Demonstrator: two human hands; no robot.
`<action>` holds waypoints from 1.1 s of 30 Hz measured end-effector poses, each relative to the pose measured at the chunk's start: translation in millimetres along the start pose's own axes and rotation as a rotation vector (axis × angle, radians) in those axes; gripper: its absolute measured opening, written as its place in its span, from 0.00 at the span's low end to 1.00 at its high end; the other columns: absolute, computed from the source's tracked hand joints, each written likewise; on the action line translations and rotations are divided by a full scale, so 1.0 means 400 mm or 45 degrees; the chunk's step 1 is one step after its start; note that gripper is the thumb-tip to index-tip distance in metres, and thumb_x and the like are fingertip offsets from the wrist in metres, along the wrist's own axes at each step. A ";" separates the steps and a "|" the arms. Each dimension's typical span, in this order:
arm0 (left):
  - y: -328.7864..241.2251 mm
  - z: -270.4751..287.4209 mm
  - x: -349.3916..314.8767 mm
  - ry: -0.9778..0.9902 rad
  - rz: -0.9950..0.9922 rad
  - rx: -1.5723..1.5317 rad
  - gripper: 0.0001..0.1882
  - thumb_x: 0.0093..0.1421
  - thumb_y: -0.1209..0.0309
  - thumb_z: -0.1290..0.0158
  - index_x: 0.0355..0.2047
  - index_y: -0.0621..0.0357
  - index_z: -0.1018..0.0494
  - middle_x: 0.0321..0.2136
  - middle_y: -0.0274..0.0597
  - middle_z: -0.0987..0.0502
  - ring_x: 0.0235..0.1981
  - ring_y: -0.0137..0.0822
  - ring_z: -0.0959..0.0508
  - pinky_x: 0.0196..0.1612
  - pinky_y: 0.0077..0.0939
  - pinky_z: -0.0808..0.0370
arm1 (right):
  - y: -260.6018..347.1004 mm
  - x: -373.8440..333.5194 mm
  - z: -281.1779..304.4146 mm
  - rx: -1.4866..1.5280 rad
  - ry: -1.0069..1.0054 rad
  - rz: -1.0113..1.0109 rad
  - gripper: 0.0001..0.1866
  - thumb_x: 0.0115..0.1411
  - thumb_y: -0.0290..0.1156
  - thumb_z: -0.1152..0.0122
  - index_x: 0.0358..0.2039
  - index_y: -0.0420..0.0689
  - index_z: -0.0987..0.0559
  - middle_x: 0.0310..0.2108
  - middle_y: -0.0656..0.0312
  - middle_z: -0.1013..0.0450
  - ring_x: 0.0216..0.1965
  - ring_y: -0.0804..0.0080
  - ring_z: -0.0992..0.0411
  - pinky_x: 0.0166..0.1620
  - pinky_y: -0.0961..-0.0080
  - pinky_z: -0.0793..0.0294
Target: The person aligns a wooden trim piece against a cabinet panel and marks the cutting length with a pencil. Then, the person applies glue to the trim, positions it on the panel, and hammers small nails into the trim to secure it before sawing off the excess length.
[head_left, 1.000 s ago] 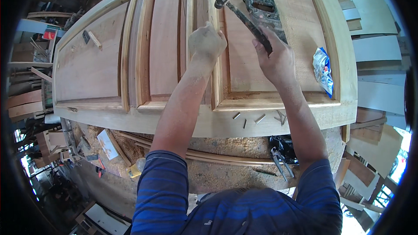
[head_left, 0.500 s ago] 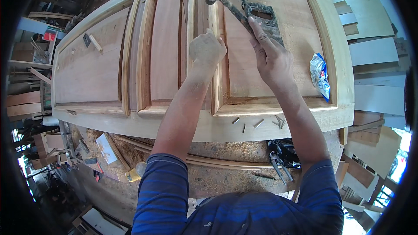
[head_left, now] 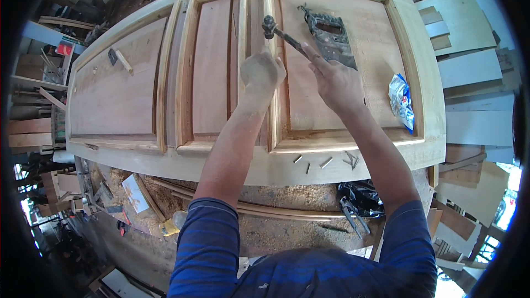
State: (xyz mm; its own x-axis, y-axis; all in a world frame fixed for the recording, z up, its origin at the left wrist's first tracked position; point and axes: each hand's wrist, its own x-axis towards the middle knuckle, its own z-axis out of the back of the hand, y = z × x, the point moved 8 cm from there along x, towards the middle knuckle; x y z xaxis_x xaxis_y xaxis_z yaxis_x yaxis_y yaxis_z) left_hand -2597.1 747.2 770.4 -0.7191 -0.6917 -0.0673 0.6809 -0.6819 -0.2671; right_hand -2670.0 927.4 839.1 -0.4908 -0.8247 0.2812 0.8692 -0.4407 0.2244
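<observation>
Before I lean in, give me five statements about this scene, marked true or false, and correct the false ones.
1. The right hand holds the hammer. True.
2. The left hand is spread flat. False: its fingers are curled in.
3. The saw lies on a panel. True.
4. The pliers lie on the saw. False: they are by the black bag.
5. The packet lies right of the saw. True.

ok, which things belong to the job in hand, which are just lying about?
In use:
- hammer, in the right grip
- panelled wooden piece
- loose pins, probably

Apparently just lying about:
- handsaw
- blue-and-white packet
- pliers
- black plastic bag
</observation>
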 end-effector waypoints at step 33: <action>-0.004 -0.016 0.006 -0.003 0.021 0.165 0.20 0.72 0.54 0.47 0.48 0.58 0.20 0.35 0.52 0.12 0.38 0.48 0.09 0.40 0.44 0.12 | 0.001 0.006 0.043 0.086 -0.163 0.038 0.30 0.75 0.40 0.38 0.76 0.68 0.29 0.23 0.57 0.24 0.22 0.55 0.22 0.27 0.54 0.22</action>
State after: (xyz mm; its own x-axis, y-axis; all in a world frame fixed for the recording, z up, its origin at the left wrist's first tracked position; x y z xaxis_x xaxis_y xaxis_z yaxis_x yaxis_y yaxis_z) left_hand -2600.8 748.3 764.6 -0.7073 -0.7037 -0.0681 0.7051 -0.6952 -0.1398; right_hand -2672.0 931.4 855.9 -0.4723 -0.7832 0.4044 0.8795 -0.3884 0.2750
